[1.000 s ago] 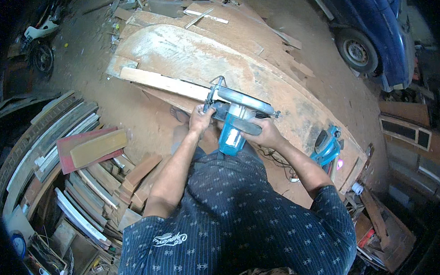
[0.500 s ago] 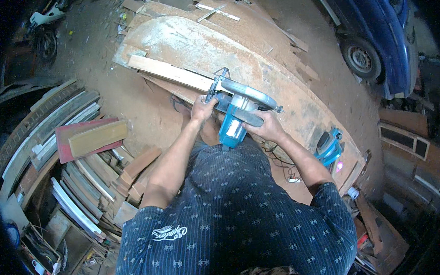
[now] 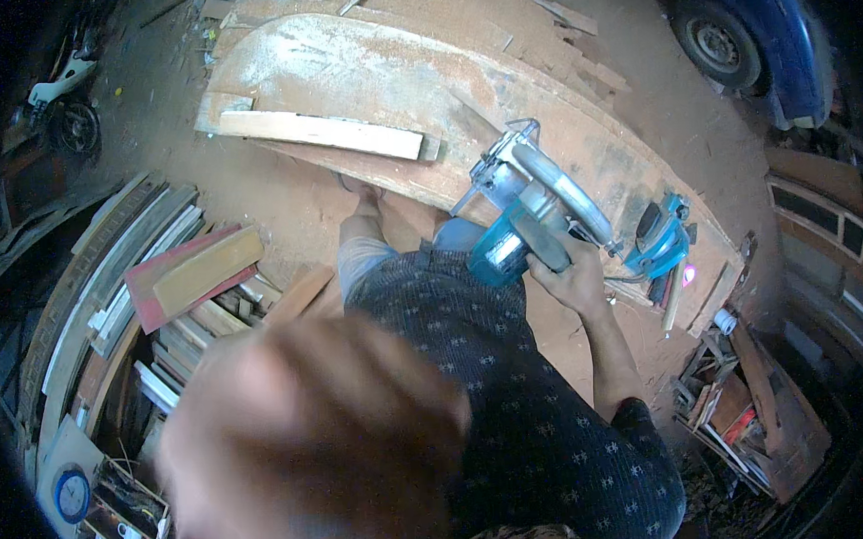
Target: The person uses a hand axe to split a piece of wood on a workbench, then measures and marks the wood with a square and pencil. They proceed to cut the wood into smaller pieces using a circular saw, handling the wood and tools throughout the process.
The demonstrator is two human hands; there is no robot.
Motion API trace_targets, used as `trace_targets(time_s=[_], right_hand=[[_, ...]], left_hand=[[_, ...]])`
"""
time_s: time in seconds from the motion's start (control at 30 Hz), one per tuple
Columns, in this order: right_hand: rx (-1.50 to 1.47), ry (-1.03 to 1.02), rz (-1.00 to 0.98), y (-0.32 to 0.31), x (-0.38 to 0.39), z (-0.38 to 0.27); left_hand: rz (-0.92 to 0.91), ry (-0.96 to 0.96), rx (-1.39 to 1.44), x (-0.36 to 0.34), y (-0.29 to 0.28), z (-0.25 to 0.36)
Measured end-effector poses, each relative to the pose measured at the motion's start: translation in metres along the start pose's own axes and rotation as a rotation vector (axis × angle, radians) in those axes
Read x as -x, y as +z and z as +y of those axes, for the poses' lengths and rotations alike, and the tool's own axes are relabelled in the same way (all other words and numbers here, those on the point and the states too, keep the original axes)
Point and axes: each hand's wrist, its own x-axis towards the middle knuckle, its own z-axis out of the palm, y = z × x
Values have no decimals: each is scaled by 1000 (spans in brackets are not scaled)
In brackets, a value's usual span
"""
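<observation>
Saw's the main thing here: a teal circular saw point(image 3: 526, 216) with a silver blade guard, sitting over the near edge of a big dusty wooden slab point(image 3: 363, 78). Right hand point(image 3: 573, 277) is clamped around its handle from below, so the saw sits just above and left of that hand. Left hand point(image 3: 314, 442) is a big blur right up by the camera, can't tell if it's open or closed. A pale plank point(image 3: 322, 134) lies on the slab, well left of the saw. Another blue power tool point(image 3: 659, 243) sits just right of the saw.
</observation>
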Motion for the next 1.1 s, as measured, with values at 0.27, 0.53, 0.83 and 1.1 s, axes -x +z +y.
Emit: trace_targets(time_s=[0.27,0.53,0.83,1.1], right_hand=[[99,-110,14,-11,-13,14],[131,-202,-100,-23,-39,12],[171,-138,-265,-28,-53,23],[62,-296,-171,-19,-79,23]], left_hand=[[388,-33,27,-22,77,16],[25,141,186,-26,28,19],[672,-652,-526,28,-51,-239],[771,-711,-70,23,-83,-360]])
